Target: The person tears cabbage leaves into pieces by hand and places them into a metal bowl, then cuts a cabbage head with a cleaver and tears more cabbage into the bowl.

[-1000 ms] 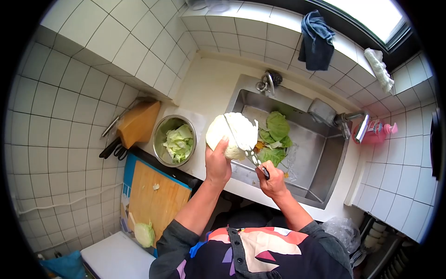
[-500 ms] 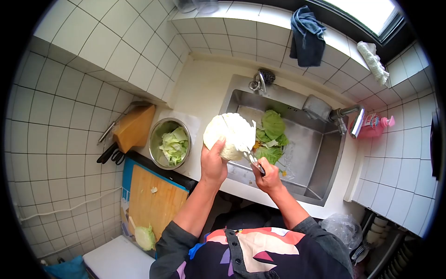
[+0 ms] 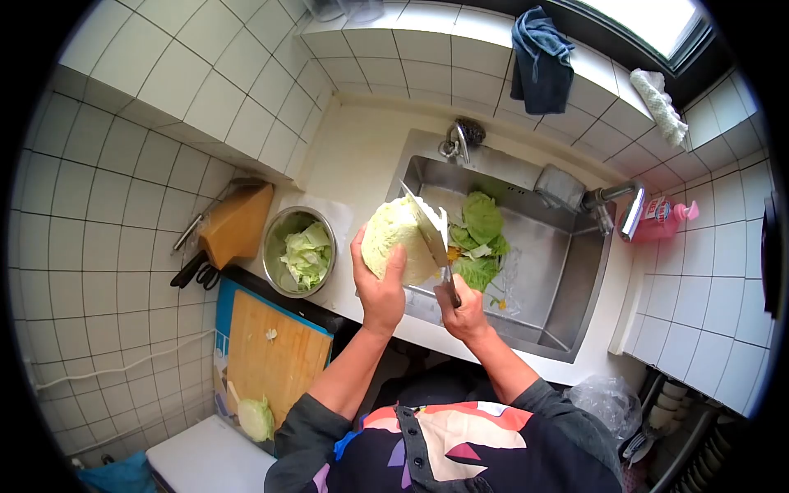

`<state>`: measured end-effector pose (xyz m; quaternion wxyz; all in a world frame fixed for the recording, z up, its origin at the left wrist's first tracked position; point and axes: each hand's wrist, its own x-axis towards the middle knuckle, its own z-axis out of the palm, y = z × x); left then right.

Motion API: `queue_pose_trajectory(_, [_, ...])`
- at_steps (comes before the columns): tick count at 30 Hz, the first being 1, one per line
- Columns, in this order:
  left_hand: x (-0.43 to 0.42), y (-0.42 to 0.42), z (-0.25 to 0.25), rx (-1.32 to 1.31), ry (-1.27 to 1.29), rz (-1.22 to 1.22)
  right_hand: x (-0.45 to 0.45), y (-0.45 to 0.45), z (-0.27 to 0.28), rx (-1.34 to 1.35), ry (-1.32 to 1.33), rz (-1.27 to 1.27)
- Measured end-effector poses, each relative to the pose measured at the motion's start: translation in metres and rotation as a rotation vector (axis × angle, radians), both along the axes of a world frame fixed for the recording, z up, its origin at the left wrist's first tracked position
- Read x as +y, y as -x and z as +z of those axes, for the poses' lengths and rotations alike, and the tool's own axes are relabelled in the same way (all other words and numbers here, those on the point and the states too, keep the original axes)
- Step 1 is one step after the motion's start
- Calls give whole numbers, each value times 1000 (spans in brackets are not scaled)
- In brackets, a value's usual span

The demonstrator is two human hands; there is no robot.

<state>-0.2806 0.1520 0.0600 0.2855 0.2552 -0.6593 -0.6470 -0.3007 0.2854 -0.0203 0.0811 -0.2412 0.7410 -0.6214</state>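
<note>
At frame centre, the left hand (image 3: 380,289) cups the cabbage head (image 3: 394,238) in spread fingers, presumably steadying it against the kitchen knife (image 3: 429,234). The right hand's (image 3: 466,311) fingers wrap its handle, likely for blade control.

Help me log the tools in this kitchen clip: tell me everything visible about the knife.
The knife has a broad, grey, metallic-looking blade narrowing to its tip, and a dark handle. The right hand grips the handle. The blade slants away from the person and toward their left, along the right side of the pale cabbage. How deep it sits in the cabbage, if at all, cannot be told.
</note>
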Motion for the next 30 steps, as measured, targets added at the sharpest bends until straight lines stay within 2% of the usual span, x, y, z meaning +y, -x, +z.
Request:
queue_pose_trajectory(2, [-7,1,5,-39,-129,-76,3,-1,1,-46,-14,4])
queue_pose_trajectory(3, [-17,4,-11,56,-506,-81,5,2,1,-35,-36,27])
queue_pose_trajectory(4, [-23,6,-13,62,-502,-77,6,6,2,-19,-55,53])
queue_pose_trajectory(6, [-35,6,-15,98,-697,-83,17,9,13,-29,-44,98])
queue_pose_trajectory(8, [-51,8,-18,94,-656,-54,33,8,12,-12,-31,120])
queue_pose_trajectory(10, [-64,3,-15,90,-716,-157,52,17,3,-372,103,184])
queue_pose_trajectory(12, [-69,1,-16,103,-787,-209,60,35,15,-614,234,204])
queue_pose_trajectory(14, [-69,0,-8,91,-823,-342,63,50,21,-606,270,262])
queue_pose_trajectory(17, [-65,1,-6,98,-882,-404,67,65,22,-676,256,468])
queue_pose_trajectory(23, [-67,-2,-9,81,-913,-512,65,71,24,-589,187,553])
queue_pose_trajectory(30, [-69,-4,-17,86,-952,-501,63,73,26,-580,127,597])
